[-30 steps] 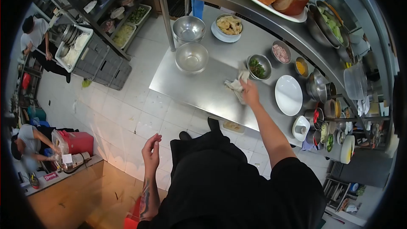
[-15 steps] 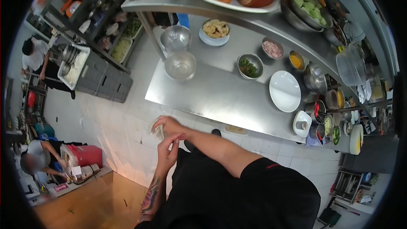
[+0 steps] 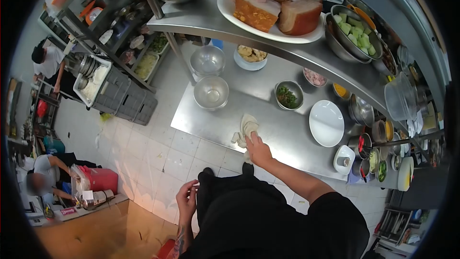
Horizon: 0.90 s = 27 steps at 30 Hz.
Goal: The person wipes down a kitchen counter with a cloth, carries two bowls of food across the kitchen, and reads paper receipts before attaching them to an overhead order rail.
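Note:
My right hand [image 3: 259, 150] grips a crumpled off-white cloth [image 3: 249, 124] at the front edge of the steel table [image 3: 191, 116]. The cloth lies partly on the tabletop, and one end hangs over the edge. Beside my body, away from the table, my left hand [image 3: 187, 199] hangs with its fingers loosely bent and apart; I see nothing in it. Beyond the cloth stand two steel bowls [image 3: 211, 93] and a bowl of chopped green herbs [image 3: 289, 94]. A white oval plate [image 3: 327, 123] lies to the right.
Overhead, a steel shelf [image 3: 191, 21] bears a platter of meat blocks [image 3: 256, 14] and a bowl of pale green chunks [image 3: 355, 33]. Ingredient pots [image 3: 360, 167] crowd the table's right end. Grey crates [image 3: 127, 100] stand left. Two people work farther left, one beside a red box [image 3: 103, 182].
My right hand has moved from over the floor onto the table edge with the cloth. My left hand has come away from my right wrist and dropped lower. The view has shifted slightly.

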Motion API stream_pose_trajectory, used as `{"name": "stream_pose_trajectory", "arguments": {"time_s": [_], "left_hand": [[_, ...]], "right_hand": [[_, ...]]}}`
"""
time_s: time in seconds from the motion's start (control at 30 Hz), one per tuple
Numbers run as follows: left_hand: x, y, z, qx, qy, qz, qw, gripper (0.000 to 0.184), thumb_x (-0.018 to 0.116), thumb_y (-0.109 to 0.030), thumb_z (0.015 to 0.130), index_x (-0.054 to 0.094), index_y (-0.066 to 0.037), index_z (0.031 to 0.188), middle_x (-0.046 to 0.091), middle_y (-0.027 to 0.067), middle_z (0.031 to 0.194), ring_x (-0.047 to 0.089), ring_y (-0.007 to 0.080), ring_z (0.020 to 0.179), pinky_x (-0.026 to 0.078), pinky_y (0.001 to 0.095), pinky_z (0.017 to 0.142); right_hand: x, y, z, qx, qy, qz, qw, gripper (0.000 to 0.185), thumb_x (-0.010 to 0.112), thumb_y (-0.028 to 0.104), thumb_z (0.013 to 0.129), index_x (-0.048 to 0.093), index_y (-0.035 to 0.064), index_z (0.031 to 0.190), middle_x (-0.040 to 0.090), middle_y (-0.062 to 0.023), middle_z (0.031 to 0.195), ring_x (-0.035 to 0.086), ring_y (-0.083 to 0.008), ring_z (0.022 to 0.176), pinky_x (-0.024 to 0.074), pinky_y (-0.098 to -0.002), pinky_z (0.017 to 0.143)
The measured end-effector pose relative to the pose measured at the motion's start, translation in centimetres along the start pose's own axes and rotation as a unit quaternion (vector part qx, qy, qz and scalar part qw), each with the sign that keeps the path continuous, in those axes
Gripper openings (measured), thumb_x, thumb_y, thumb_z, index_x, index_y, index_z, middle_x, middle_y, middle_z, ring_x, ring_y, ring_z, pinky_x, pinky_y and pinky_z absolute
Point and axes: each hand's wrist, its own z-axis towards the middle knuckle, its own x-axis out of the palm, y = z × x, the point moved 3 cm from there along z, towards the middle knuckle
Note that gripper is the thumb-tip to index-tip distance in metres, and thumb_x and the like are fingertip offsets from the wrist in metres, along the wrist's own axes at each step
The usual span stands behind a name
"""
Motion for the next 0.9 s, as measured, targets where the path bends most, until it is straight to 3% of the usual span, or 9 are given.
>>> {"name": "stream_pose_trajectory", "arguments": {"time_s": [0.2, 0.33, 0.4, 0.57, 0.63, 0.67, 0.73, 0.8, 0.9], "left_hand": [[-1.8, 0.3, 3.8, 0.049, 0.089, 0.006, 0.995, 0.024, 0.054, 0.004, 0.093, 0.067, -0.001, 0.113, 0.069, 0.0137, 0.104, 0.071, 0.0204, 0.09, 0.056, 0.0292, 0.074], [-5.6, -0.9, 7.8, 0.139, 0.125, 0.036, 0.982, 0.024, 0.055, 0.006, 0.092, 0.068, 0.0, 0.111, 0.069, 0.0169, 0.106, 0.071, 0.0241, 0.089, 0.056, 0.0298, 0.076], [-8.3, -1.1, 9.6, 0.17, 0.12, 0.058, 0.976, 0.025, 0.054, 0.007, 0.092, 0.067, 0.0, 0.111, 0.068, 0.0171, 0.106, 0.071, 0.0243, 0.089, 0.056, 0.0308, 0.077], [-13.3, -1.1, 12.1, 0.169, 0.131, 0.055, 0.975, 0.022, 0.052, 0.006, 0.095, 0.066, 0.002, 0.111, 0.068, 0.0156, 0.108, 0.07, 0.0222, 0.09, 0.055, 0.0293, 0.074], [-14.4, -0.4, 12.5, 0.164, 0.148, 0.063, 0.973, 0.023, 0.051, 0.003, 0.096, 0.066, 0.001, 0.113, 0.067, 0.0147, 0.109, 0.07, 0.0214, 0.091, 0.055, 0.0288, 0.075], [-14.7, -0.1, 12.6, 0.154, 0.155, 0.068, 0.974, 0.023, 0.05, 0.0, 0.098, 0.066, 0.001, 0.115, 0.067, 0.0137, 0.111, 0.069, 0.0206, 0.092, 0.055, 0.0283, 0.075], [-14.4, 0.8, 12.6, 0.145, 0.168, 0.051, 0.974, 0.023, 0.051, 0.0, 0.097, 0.066, 0.001, 0.114, 0.067, 0.0138, 0.11, 0.069, 0.0208, 0.092, 0.055, 0.0283, 0.075], [-13.7, 1.2, 12.6, 0.137, 0.185, 0.038, 0.972, 0.023, 0.051, 0.0, 0.097, 0.066, 0.001, 0.114, 0.066, 0.0138, 0.11, 0.069, 0.021, 0.092, 0.055, 0.0284, 0.076], [-11.7, 0.4, 12.1, 0.172, 0.213, 0.028, 0.962, 0.023, 0.055, 0.002, 0.095, 0.069, -0.001, 0.112, 0.068, 0.0151, 0.107, 0.07, 0.021, 0.089, 0.055, 0.0275, 0.073]], "right_hand": [[4.4, 6.5, 3.3, 0.087, 0.034, 0.002, 0.996, 0.047, 0.055, 0.012, 0.087, 0.051, 0.0022, 0.134, 0.043, -0.0274, 0.13, 0.06, -0.0391, 0.098, 0.0576, -0.0438, 0.066], [7.5, 15.2, 9.4, 0.022, 0.017, 0.006, 1.0, 0.049, 0.057, 0.007, 0.082, 0.055, 0.0046, 0.131, 0.044, -0.0217, 0.129, 0.062, -0.0318, 0.094, 0.0592, -0.0388, 0.06], [9.4, 18.9, 13.2, 0.013, 0.032, 0.092, 0.995, 0.058, 0.06, 0.006, 0.078, 0.052, 0.0083, 0.136, 0.042, -0.0206, 0.137, 0.061, -0.0377, 0.098, 0.0577, -0.0432, 0.073], [14.9, 25.7, 21.5, -0.074, -0.011, 0.21, 0.975, 0.037, 0.061, 0.007, 0.077, 0.073, 0.0206, 0.11, 0.061, -0.0093, 0.119, 0.064, -0.0318, 0.097, 0.0548, -0.0445, 0.075], [15.2, 27.7, 21.9, -0.099, 0.131, 0.401, 0.901, 0.019, 0.066, 0.012, 0.074, 0.075, 0.0175, 0.089, 0.067, -0.009, 0.104, 0.066, -0.0311, 0.096, 0.0544, -0.0449, 0.075], [14.9, 27.6, 21.3, -0.094, 0.126, 0.399, 0.903, 0.019, 0.066, 0.012, 0.074, 0.075, 0.0175, 0.089, 0.067, -0.009, 0.104, 0.066, -0.0311, 0.096, 0.0544, -0.0449, 0.075], [13.8, 26.4, 17.2, 0.055, 0.321, 0.221, 0.919, 0.021, 0.069, 0.015, 0.071, 0.075, 0.0194, 0.091, 0.066, -0.0125, 0.113, 0.063, -0.0328, 0.106, 0.0527, -0.0449, 0.081], [15.6, 23.7, 12.0, 0.033, 0.185, 0.117, 0.975, 0.02, 0.07, 0.017, 0.072, 0.074, 0.0192, 0.091, 0.067, -0.0106, 0.106, 0.064, -0.0311, 0.103, 0.0529, -0.0454, 0.08], [14.8, 17.2, 3.3, 0.144, 0.17, 0.142, 0.965, 0.027, 0.072, 0.024, 0.069, 0.074, 0.0167, 0.096, 0.068, -0.0105, 0.101, 0.065, -0.0308, 0.101, 0.0538, -0.0435, 0.083]]}}
